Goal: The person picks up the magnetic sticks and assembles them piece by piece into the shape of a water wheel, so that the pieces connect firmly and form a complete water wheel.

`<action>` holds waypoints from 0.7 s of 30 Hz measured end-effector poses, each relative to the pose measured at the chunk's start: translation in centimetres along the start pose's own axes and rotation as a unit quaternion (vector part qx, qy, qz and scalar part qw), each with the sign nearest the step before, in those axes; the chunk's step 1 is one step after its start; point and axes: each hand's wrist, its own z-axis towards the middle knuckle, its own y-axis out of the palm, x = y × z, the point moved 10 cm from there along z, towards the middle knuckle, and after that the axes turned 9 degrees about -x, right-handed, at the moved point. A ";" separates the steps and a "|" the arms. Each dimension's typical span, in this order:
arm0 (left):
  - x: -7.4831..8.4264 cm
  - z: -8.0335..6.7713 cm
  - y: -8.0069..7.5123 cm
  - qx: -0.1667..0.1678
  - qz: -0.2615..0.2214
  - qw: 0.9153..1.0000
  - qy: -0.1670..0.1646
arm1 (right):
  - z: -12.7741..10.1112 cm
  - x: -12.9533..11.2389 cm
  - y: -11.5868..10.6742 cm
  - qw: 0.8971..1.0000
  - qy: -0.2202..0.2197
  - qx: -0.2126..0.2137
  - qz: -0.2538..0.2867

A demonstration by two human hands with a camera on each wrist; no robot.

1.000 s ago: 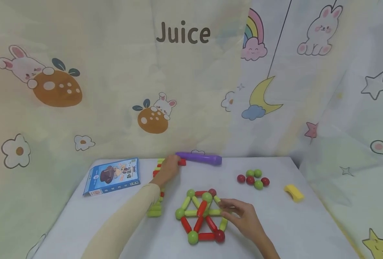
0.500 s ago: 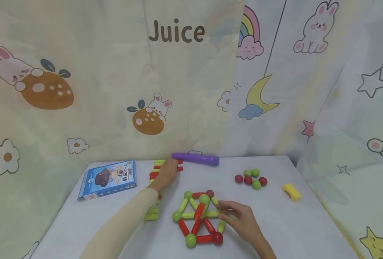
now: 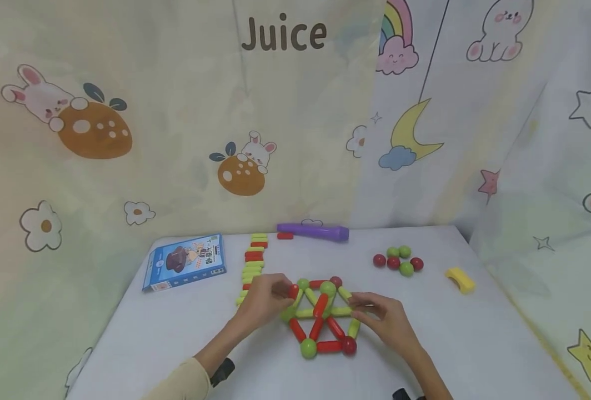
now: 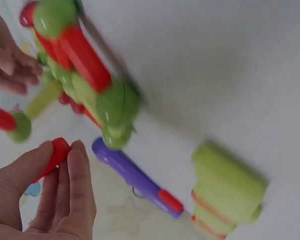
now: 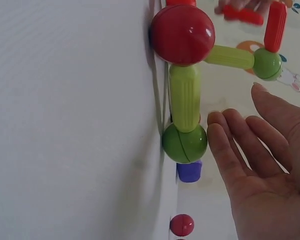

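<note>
My left hand (image 3: 265, 300) pinches a short red rod (image 4: 58, 154) between thumb and fingertips, over the left side of a ball-and-rod construction. Red and green rods link its balls into a roughly six-sided base, with a red ball (image 3: 349, 345) and a green ball (image 3: 308, 348) at the near corners. From the middle rises a green ball (image 3: 327, 289) with a red rod (image 3: 320, 305) on it. At the right side, my right hand (image 3: 385, 319) has loosely bent fingers beside a green corner ball (image 5: 185, 144); whether they touch it is unclear. Nothing shows in its grasp.
Left of the construction runs a row of red and green rods (image 3: 253, 265), with a blue picture box (image 3: 185, 261) beyond. A purple tapered stick (image 3: 315, 231) and a red rod (image 3: 285, 236) lie behind. Loose balls (image 3: 392, 263) and a yellow arch block (image 3: 460, 279) lie right.
My left hand has come from the far end of the rod row toward me and right, bringing a red rod to the construction. My right hand stays beside the construction.
</note>
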 end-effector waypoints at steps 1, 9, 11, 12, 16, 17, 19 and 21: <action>0.1 -0.8 0.6 -0.005 -0.012 1.000 0.000 | 0.0 -0.1 -0.1 1.000 -0.002 0.003 -0.007; 0.5 -4.0 5.2 -0.045 -0.061 0.997 0.021 | -0.6 -0.4 -0.2 0.999 0.002 0.029 -0.038; 0.5 -4.1 5.8 -0.043 -0.053 0.997 0.021 | -0.9 -0.4 -0.3 0.997 0.021 0.038 -0.057; 0.5 -4.1 6.0 -0.041 -0.049 0.998 0.021 | -1.1 -0.4 -0.3 0.997 0.027 0.041 -0.065; 0.4 -4.4 6.3 -0.035 -0.047 0.998 0.023 | -1.7 -1.0 -0.2 0.992 0.030 0.050 -0.114; 0.4 -4.5 6.3 -0.034 -0.049 0.998 0.024 | -1.9 -1.2 -0.1 0.991 0.023 0.050 -0.125; 0.5 -4.6 6.4 -0.033 -0.055 0.998 0.028 | -2.2 -1.6 0.1 0.988 0.005 0.049 -0.144; 0.6 -4.7 6.5 -0.034 -0.057 0.997 0.030 | -2.4 -2.0 0.6 0.987 -0.010 0.043 -0.155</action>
